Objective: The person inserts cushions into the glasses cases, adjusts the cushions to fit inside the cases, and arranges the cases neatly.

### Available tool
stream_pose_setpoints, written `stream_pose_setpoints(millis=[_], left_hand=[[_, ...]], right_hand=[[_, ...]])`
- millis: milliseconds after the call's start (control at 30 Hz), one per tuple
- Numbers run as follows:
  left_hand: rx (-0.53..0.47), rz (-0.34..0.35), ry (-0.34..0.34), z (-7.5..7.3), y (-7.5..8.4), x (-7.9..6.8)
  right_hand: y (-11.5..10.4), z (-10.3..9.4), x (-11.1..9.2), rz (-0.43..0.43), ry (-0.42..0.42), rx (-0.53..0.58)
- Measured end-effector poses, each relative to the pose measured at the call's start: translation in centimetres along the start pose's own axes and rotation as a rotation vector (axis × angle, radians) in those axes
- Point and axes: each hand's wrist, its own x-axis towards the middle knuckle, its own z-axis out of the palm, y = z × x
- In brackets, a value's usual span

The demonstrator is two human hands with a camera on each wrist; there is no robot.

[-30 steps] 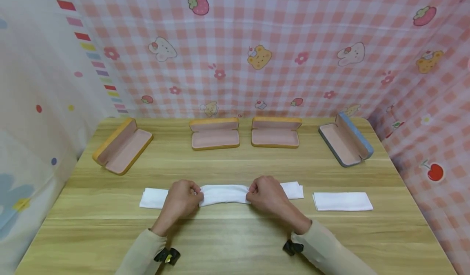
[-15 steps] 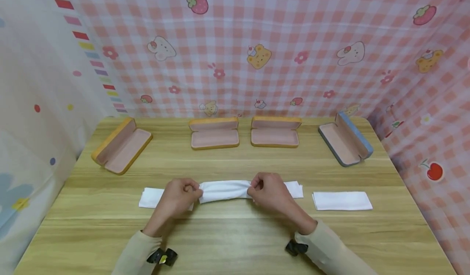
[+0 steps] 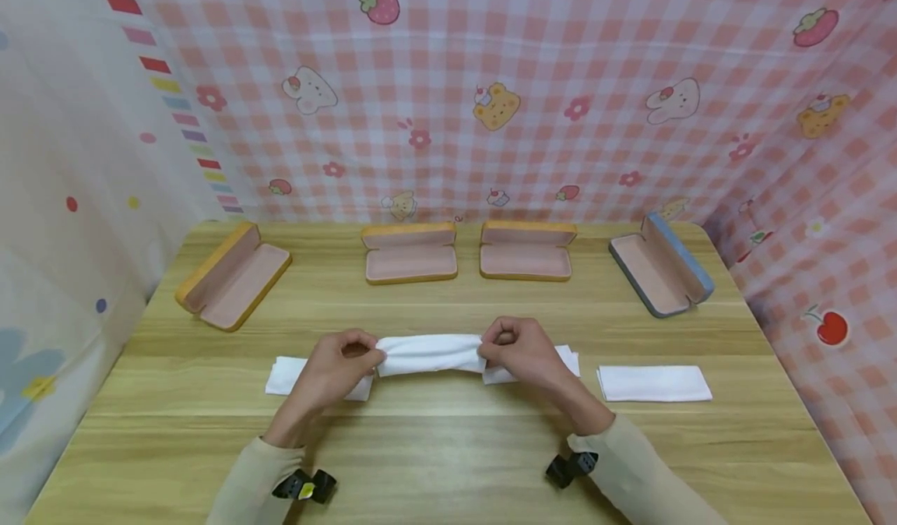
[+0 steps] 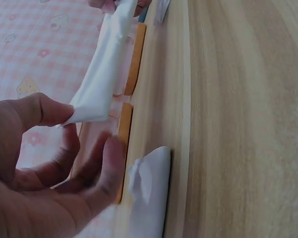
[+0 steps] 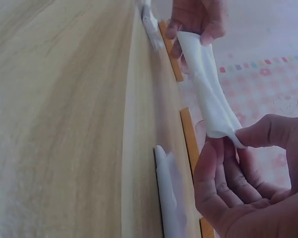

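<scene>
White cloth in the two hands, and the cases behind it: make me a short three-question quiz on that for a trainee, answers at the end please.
1. Count: how many cases lie open along the back of the table?
2. True or false: the left hand and the right hand hold the same white cloth up off the table.
3. Multiple choice: where does the blue case sit in the row?
A) At the left end
B) In the middle
C) At the right end

Key:
1. Four
2. True
3. C
</scene>
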Motion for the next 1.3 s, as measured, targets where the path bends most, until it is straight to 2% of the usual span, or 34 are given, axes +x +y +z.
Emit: stream_pose_setpoints(millis=[167,333,500,733,1067,1200,1300], left_hand=[[-0.144,-0.027,-0.027,-0.1,-0.1,0.2],[-0.244,-0.050,-0.033,-0.3,0.1,0.2],[-0.234,-0.053,-0.033,-0.6,-0.1,0.4],[-0.216,-0.052,-0.099,-1.1,-0.4,0.4],[-0.324,-0.199,-0.191,-1.3,-0.8,0.8],[-0.377,-0.212,-0.210,-1.3,-0.8,0.8],[-0.394,-0.204,-0.197,-1.3,-0.8,0.9]], right_hand=[[0.4,-0.5,0.5,0.002,-0.052,0.155],[0.4,-1.0,0.8,0.019,-0.124,0.217],[0.7,-1.0,1.4,0.048,-0.181,0.246],[0.7,-1.1,1.8,0.119,-0.196,0.264],[0.8,-1.5,2.0,0.129,-0.224,0.326],[0.7,-1.5,2.0,0.134,-0.228,0.374],[0.6,-1.3,2.1,0.131,-0.230,0.410]])
